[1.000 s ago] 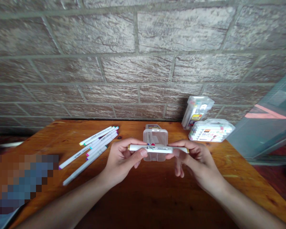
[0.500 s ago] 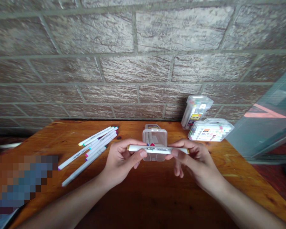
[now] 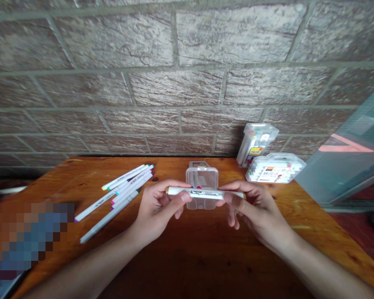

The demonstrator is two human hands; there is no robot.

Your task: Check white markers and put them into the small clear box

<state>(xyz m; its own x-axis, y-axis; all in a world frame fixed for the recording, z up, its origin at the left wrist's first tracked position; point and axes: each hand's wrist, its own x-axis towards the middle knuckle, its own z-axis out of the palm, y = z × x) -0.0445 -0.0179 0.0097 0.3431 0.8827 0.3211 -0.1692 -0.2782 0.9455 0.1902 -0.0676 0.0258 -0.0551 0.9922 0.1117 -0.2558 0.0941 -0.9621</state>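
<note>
A white marker pen [image 3: 207,193] with yellowish ends lies level between my two hands, its printed label facing me. My left hand [image 3: 162,205] pinches its left part between thumb and fingers. At the other end, my right hand [image 3: 252,207] grips it the same way, with the lower fingers hanging loose. Behind the marker stands a clear plastic case [image 3: 217,176] with its top open; a few markers show inside, and the pen hides part of it. Several loose white markers [image 3: 124,193] with coloured ends lie in a pile left of my left hand.
At the back right, a tall clear case of markers [image 3: 252,145] stands by the brick wall [image 3: 202,89]. Before it sits a wider handled case [image 3: 276,168] full of markers. The wooden table [image 3: 187,257] runs up to the wall. A blurred-out patch covers the lower left.
The marker has turned slightly about its length, so its printed label shows more fully. Both hands keep their hold, almost in the same place.
</note>
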